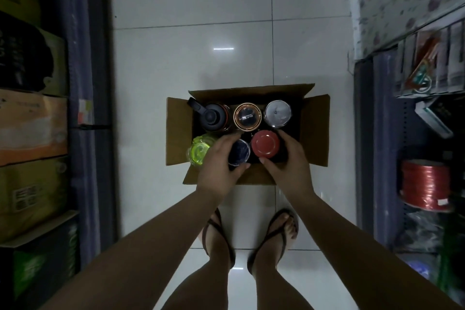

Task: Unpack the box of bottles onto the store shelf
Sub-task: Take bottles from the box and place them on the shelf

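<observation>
Reaching down into an open cardboard box [314, 128] on the white tiled floor [191, 58], both hands are wrapped around bottle tops. The left hand [219, 166] curls around the dark blue-capped bottle [239, 152], thumb at its near edge and fingers over its far side. The right hand [289, 158] clasps the red-lidded bottle [266, 144], thumb pressed on the near rim, fingers round the far right side; whether either bottle has left the box floor cannot be told. The two gripped bottles stand side by side, just touching. Just left of the left hand sits a yellow-green bottle [198, 150], partly hidden by the knuckles. Beyond both grips, in the far row, stand three more: a black bottle with a loop handle [214, 114], a copper-rimmed one [247, 116] and a silver-lidded one [277, 113] (all upright, seen from above). Well off to the right of the right hand is a store shelf [407, 98] holding a red spool [425, 184]; stacked cartons [32, 123] fill the left side. The person's sandalled feet [279, 231] stand just behind the box.
</observation>
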Action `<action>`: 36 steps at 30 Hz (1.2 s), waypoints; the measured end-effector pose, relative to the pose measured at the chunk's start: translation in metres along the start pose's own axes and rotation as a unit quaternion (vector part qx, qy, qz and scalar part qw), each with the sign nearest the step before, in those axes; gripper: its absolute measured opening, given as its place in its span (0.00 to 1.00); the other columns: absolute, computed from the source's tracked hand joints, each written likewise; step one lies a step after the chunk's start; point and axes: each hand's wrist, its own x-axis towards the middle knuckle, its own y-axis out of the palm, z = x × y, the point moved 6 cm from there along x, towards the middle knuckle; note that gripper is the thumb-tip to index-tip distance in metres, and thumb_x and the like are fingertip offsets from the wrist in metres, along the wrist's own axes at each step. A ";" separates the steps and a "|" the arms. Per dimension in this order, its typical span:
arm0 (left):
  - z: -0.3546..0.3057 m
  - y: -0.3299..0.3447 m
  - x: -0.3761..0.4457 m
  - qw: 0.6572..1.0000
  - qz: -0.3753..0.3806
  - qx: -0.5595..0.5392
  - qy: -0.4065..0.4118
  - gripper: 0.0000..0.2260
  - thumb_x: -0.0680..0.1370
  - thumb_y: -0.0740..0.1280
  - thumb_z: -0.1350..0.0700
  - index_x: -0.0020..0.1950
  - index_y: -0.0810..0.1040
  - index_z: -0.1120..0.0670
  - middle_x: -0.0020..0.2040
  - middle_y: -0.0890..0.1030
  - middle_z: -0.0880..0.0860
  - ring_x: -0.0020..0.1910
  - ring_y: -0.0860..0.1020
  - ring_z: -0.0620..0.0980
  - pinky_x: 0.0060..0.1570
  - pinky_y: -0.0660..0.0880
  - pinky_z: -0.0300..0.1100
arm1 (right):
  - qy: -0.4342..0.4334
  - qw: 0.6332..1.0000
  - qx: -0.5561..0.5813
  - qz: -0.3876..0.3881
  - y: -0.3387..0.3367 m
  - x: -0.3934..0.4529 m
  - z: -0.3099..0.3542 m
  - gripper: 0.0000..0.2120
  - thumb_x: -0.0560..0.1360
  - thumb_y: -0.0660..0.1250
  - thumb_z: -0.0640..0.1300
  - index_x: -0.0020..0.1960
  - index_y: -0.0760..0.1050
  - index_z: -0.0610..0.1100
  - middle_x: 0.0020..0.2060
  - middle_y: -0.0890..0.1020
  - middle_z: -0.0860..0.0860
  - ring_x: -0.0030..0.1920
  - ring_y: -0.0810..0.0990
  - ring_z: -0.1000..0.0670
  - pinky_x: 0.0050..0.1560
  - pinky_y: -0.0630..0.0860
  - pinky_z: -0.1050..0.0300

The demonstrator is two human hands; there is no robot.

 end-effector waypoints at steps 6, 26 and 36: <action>0.016 0.026 0.014 0.991 -0.027 0.125 0.043 0.36 0.67 0.76 0.47 0.72 0.67 0.52 0.71 0.70 0.50 0.73 0.64 0.51 0.71 0.51 0.41 | 0.024 1.000 0.014 0.009 0.025 0.026 -0.029 0.38 0.65 0.78 0.47 0.69 0.65 0.48 0.66 0.72 0.50 0.64 0.71 0.52 0.57 0.66 0.68; 0.004 -0.008 0.011 0.998 -0.058 0.002 -0.005 0.34 0.64 0.79 0.54 0.68 0.71 0.53 0.65 0.74 0.51 0.64 0.68 0.50 0.60 0.60 0.33 | -0.008 0.998 0.032 -0.052 -0.011 -0.001 -0.012 0.39 0.62 0.80 0.45 0.69 0.67 0.47 0.64 0.74 0.52 0.60 0.71 0.59 0.53 0.67 0.81; -0.090 -0.073 -0.039 0.993 -0.099 -0.055 0.030 0.35 0.64 0.79 0.52 0.68 0.71 0.50 0.61 0.73 0.43 0.60 0.65 0.39 0.58 0.58 0.20 | -0.033 0.983 0.074 -0.162 -0.088 -0.069 0.072 0.38 0.62 0.81 0.46 0.67 0.68 0.48 0.62 0.73 0.53 0.60 0.72 0.62 0.56 0.70 0.75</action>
